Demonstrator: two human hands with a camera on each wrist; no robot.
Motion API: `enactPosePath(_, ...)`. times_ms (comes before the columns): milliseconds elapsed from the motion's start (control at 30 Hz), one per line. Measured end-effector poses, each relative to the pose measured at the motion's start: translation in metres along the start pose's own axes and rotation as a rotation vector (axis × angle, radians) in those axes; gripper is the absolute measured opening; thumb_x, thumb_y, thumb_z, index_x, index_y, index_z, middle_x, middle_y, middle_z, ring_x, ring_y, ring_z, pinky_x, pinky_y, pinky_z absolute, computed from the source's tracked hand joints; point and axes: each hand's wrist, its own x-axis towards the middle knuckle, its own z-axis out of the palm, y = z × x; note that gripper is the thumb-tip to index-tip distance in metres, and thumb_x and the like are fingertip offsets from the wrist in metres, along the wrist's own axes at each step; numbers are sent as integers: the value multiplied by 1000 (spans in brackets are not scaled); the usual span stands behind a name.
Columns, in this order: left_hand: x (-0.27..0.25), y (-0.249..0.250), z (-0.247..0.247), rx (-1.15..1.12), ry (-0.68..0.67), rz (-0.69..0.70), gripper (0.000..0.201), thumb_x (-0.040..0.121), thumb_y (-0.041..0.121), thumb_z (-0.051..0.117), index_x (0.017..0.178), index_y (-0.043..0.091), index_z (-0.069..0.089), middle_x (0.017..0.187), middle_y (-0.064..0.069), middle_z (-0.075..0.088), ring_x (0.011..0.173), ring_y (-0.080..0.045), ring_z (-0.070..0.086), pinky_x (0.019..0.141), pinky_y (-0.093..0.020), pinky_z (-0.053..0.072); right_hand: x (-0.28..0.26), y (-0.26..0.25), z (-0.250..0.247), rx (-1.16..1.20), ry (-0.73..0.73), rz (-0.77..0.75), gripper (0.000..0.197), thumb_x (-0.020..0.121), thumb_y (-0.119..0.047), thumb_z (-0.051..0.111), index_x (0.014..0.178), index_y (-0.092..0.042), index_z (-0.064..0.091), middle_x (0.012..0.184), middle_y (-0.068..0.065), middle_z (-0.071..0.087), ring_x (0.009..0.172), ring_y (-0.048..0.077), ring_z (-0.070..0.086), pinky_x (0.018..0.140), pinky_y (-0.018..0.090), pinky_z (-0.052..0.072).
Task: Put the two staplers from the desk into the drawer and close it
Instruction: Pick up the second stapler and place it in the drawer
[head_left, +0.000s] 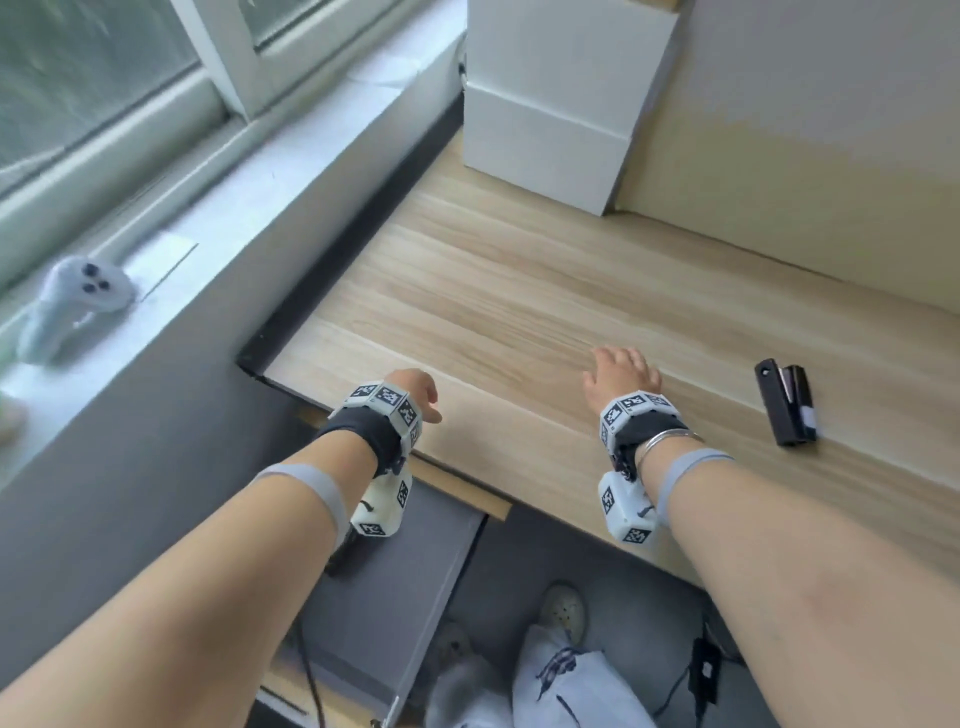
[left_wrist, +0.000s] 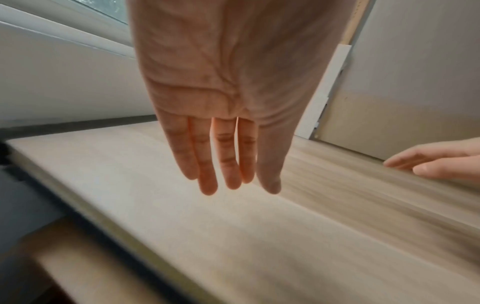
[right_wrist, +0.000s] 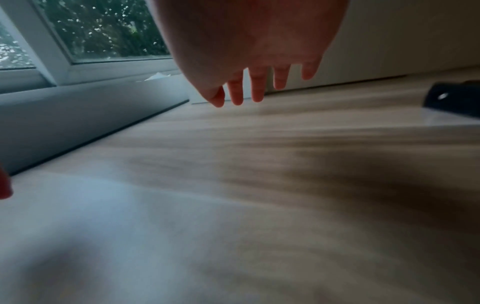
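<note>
Your left hand (head_left: 413, 391) and right hand (head_left: 621, 375) hover empty with fingers loose over the desk (head_left: 509, 291), while what looks like both black staplers (head_left: 785, 402) lie side by side to your right.

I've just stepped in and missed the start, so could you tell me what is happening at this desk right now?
A person is reaching both hands over a wooden desk. The left hand is at the near edge and the right hand is further in; both are open and hold nothing. Black staplers lie side by side on the desk to the right of the right hand, untouched. Below the desk's edge stands a grey drawer unit; whether a drawer is open cannot be told.
</note>
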Motion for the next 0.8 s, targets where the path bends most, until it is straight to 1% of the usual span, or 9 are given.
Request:
enactPosePath(100, 10, 39, -12, 9, 28, 25, 42, 86, 26, 64, 124, 9, 59, 130, -8, 62, 120, -25, 57, 101, -33, 45, 7, 42, -23, -40, -1, 70, 42, 94, -21, 41, 134, -23, 48, 145, 1, 44, 140, 23, 29, 113, 39, 24)
enactPosePath(200, 24, 84, -14, 14, 42, 75, 42, 86, 25, 63, 124, 8, 58, 130, -10, 61, 121, -27, 56, 104, -34, 44, 10, 97, -37, -42, -20, 165, 40, 91, -17, 43, 128, -26, 55, 142, -2, 45, 139, 21, 27, 112, 37, 21)
enactPosePath(267, 31, 112, -12, 23, 43, 98, 41, 88, 24, 60, 125, 7, 58, 131, -11, 61, 122, -27, 55, 104, -33, 43, 11, 129, -40, -39, -11, 218, 39, 90, -17, 45, 127, -25, 55, 142, -1, 45, 139, 21, 27, 113, 37, 21)
enactPosePath(433, 53, 175, -1, 26, 51, 158, 38, 91, 21, 55, 126, 5, 58, 131, -12, 61, 122, -27, 55, 101, -33, 43, 22, 190, -43, 18, -16, 406, 51, 89, -12, 47, 139, -20, 40, 148, 5, 37, 139, 27, 29, 110, 44, 28)
enactPosePath(567, 67, 206, 4, 16, 75, 143, 36, 91, 21, 52, 123, 8, 59, 129, -11, 61, 121, -28, 55, 99, -32, 43, 41, 222, -41, 184, -63, 575, 62, 87, -17, 56, 143, -20, 30, 139, 16, 44, 128, 36, 42, 104, 43, 35)
enactPosePath(667, 74, 212, 2, 21, 100, 110, 34, 92, 19, 50, 123, 9, 60, 129, -12, 61, 121, -29, 55, 99, -32, 43, 53, 224, -41, 295, -93, 601, 78, 90, -20, 57, 152, -19, 9, 142, 18, 41, 131, 35, 42, 106, 41, 35)
enactPosePath(733, 73, 212, 2, 15, 90, 110, 34, 92, 17, 49, 123, 9, 60, 128, -13, 62, 121, -30, 55, 98, -32, 44, 57, 223, -37, 332, -87, 593, 81, 91, -18, 58, 153, -15, 6, 143, 19, 38, 131, 33, 43, 105, 38, 35)
enactPosePath(767, 85, 231, 12, 16, 65, 88, 34, 92, 17, 49, 123, 10, 60, 129, -12, 62, 121, -29, 55, 99, -32, 44, 67, 242, -32, 327, -110, 616, 80, 91, -16, 58, 153, -13, 6, 144, 19, 36, 130, 33, 43, 105, 38, 36)
enactPosePath(800, 83, 230, 12, 18, 66, 85, 34, 92, 17, 49, 124, 10, 59, 129, -12, 62, 121, -29, 55, 99, -32, 44, 66, 242, -31, 318, -103, 626, 78, 91, -15, 58, 152, -12, 10, 144, 19, 36, 130, 33, 44, 104, 38, 36)
